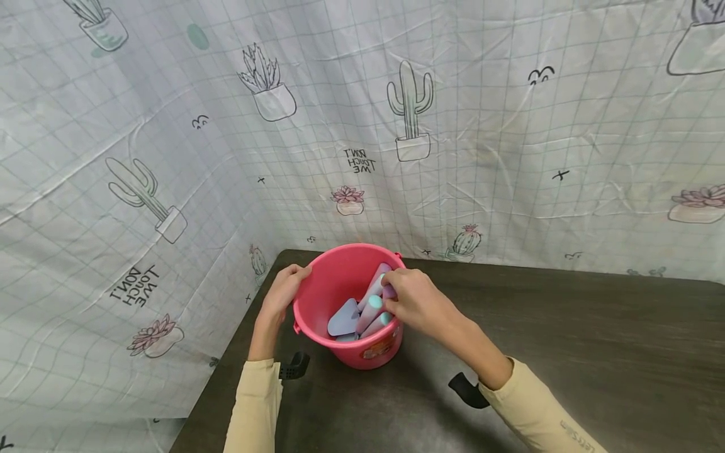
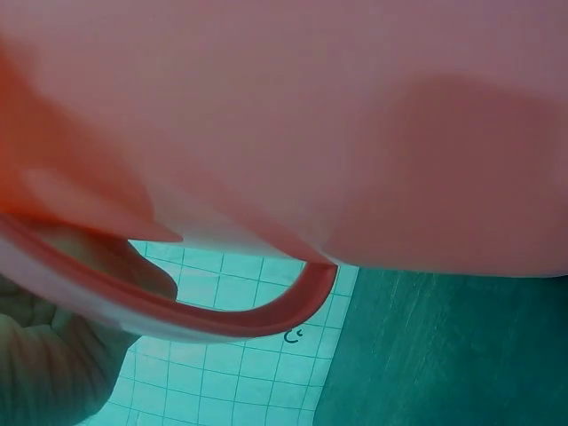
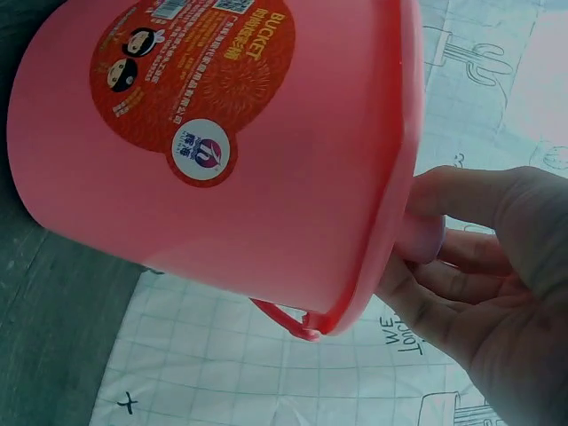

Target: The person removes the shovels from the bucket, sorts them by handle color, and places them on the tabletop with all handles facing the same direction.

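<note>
A pink bucket (image 1: 323, 283) stands at the table's back left corner, tilted a little. My left hand (image 1: 283, 290) grips its rim on the left side; in the left wrist view that hand (image 2: 67, 355) shows behind the pink carrying handle (image 2: 266, 321). At the right side of the rim, my right hand (image 1: 421, 302) pinches a lilac handle (image 3: 422, 238) between thumb and fingers, its lower part hidden inside the bucket. Beside it in the bucket lie several lilac handles with mint ends (image 1: 372, 308) and a flat grey-blue blade (image 1: 343, 319).
The dark wooden table (image 1: 555, 340) stretches to the right of the bucket. A white grid curtain with cactus drawings (image 1: 481, 126) hangs behind and along the left side. An orange-red label (image 3: 195, 71) is stuck on the bucket's outer wall.
</note>
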